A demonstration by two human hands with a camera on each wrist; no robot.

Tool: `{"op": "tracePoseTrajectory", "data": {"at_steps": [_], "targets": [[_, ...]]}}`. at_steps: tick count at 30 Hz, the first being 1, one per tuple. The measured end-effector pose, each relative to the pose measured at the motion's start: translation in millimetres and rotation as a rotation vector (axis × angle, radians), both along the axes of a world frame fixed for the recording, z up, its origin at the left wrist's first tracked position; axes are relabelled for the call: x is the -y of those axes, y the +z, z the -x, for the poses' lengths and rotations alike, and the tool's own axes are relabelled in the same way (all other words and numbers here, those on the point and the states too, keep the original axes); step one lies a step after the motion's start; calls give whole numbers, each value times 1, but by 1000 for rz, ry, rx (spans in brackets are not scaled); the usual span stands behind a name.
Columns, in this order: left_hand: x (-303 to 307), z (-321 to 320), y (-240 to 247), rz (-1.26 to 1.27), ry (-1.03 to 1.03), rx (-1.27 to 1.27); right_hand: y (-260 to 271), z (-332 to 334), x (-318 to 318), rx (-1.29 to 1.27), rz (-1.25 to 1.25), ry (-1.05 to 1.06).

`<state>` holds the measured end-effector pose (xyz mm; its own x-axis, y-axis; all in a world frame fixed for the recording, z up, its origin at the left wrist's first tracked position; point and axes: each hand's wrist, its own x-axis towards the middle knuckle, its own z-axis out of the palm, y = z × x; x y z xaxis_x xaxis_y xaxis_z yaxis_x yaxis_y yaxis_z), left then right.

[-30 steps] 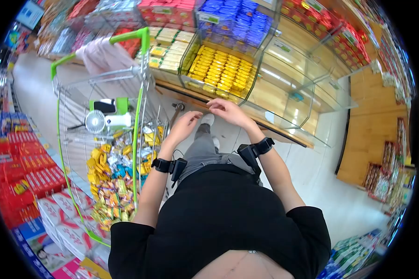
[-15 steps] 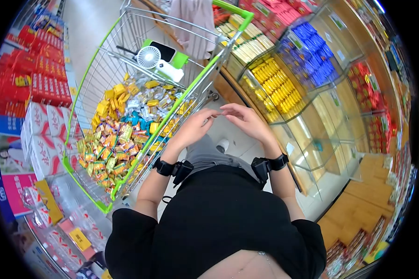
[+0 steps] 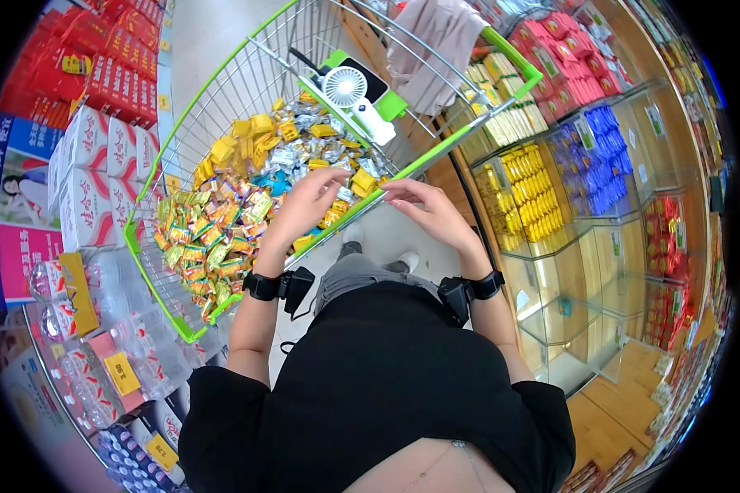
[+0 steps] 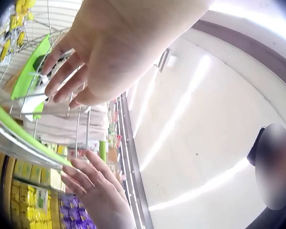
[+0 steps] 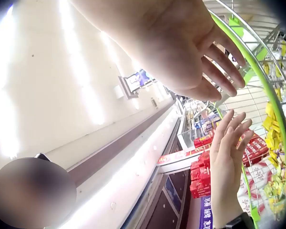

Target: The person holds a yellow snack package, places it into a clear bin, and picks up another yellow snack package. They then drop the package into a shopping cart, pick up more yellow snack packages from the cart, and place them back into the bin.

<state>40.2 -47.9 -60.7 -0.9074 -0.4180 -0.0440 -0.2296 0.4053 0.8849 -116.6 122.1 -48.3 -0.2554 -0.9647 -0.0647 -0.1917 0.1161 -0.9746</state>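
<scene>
My left hand (image 3: 300, 209) hovers over the near side of a shopping cart, its fingers loosely bent and holding nothing. Nearest below it are wrapped candies (image 3: 222, 222) heaped in the cart. My right hand (image 3: 432, 215) is held up beside the cart's green rim (image 3: 448, 141), fingertips close to it and nothing in the grasp. In the left wrist view the palm of the left hand (image 4: 119, 52) faces the camera, fingers slack. The right wrist view shows the right hand (image 5: 181, 52) with its fingers loosely extended near the rim.
A white handheld fan (image 3: 345, 86) and a dark-screened device (image 3: 368, 78) sit on the cart's green-edged seat part, with a pale cloth (image 3: 427, 57) over its end. Candy bins with yellow packets (image 3: 534, 193) line the right. White-and-red cartons (image 3: 90, 205) and bottled water stand left.
The view has turned, so the cart sits closer and further right, and the bins have shifted right. My hands have moved apart, the left now over the cart's edge. Both stay empty.
</scene>
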Motion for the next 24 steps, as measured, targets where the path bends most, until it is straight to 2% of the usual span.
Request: {"op": "tracePoseTrajectory", "data": {"at_steps": [3,8,11,12,16,18,21,24], "targets": [[25,-20,1,17,104,27,0,-7,19,3,1,54],[59,-60,-20,-112,202,102,-7,-14,43,1,-40,138],[73,-85,-41,-23,260,130,-12,-20,56,30,-31,183],[73,-91,-38,-65,307,227,-13,-23,59,31,-31,198],[88,-121,-69,-62,254,366,-14,-31,72,14,-80,239],[94,-133,-84,-338,245,451,-20,-34,76,27,-73,243],[106,-145,-93,-312,184,603,-24,-36,81,40,-78,244],[108,-154,-108,-414,299,750,-24,-39,85,58,-95,252]]}}
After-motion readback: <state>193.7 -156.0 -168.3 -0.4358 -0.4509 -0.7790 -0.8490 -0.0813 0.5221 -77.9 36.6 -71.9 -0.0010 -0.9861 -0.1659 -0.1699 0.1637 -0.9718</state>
